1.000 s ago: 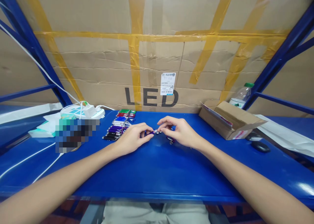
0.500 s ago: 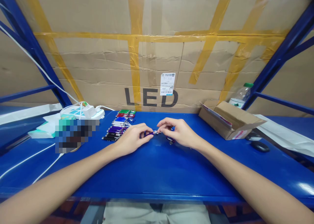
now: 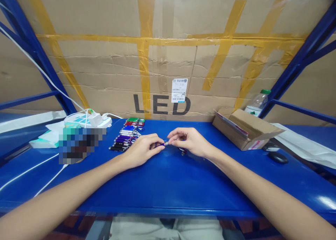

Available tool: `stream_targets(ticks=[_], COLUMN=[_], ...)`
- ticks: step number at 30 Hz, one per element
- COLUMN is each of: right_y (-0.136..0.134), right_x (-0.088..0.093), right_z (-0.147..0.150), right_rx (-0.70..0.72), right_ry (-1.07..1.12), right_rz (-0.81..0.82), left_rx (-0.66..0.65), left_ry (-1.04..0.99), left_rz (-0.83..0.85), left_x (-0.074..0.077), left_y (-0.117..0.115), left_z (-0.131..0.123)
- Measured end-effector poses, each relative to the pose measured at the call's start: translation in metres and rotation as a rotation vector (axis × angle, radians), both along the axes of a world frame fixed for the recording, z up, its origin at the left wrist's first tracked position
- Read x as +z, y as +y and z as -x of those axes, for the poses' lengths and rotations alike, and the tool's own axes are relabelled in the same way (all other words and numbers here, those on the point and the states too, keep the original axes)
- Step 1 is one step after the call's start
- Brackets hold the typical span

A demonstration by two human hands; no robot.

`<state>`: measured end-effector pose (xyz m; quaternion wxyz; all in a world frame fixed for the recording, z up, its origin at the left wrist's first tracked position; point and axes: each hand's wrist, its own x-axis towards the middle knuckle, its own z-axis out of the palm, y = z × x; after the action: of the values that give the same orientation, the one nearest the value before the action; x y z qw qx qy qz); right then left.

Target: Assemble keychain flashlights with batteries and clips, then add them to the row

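Observation:
Both my hands meet over the middle of the blue table point(image 3: 168, 184). My left hand point(image 3: 143, 149) is closed round a small purple keychain flashlight point(image 3: 160, 144), of which only the tip shows. My right hand point(image 3: 187, 141) pinches the silvery end piece point(image 3: 166, 142) at that tip. Under my right hand lies another small dark keychain piece point(image 3: 183, 150). A row of several coloured keychain flashlights point(image 3: 127, 134) lies just left of my left hand.
An open cardboard box point(image 3: 244, 128) stands at the right, with a plastic bottle point(image 3: 258, 102) behind it and a dark mouse point(image 3: 278, 157) beside it. A white power strip point(image 3: 89, 120) with cables sits at the back left. A taped cardboard wall marked LED point(image 3: 161, 105) closes the back.
My right hand has drawn slightly left, closing the small gap to the flashlight's tip. My left hand has hardly moved.

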<state>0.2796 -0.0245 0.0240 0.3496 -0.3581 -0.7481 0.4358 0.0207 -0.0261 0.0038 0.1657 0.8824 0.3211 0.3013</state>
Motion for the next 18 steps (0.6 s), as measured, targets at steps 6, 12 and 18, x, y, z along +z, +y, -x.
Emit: stream_targets(ticks=[6, 12, 18], right_y=[0.0047, 0.0044, 0.0022], right_x=[-0.0035, -0.0023, 0.0014], right_z=[-0.0013, -0.0015, -0.0009], right_rx=[0.025, 0.017, 0.014], right_ry=[0.05, 0.054, 0.043], right_rz=[0.106, 0.131, 0.133], left_rx=[-0.026, -0.051, -0.053], left_ry=[0.035, 0.048, 0.053], left_rz=[0.009, -0.017, -0.043], left_x=[-0.001, -0.001, -0.0011], left_y=[-0.001, -0.001, -0.0018], left_z=[0.0001, 0.0012, 0.0013])
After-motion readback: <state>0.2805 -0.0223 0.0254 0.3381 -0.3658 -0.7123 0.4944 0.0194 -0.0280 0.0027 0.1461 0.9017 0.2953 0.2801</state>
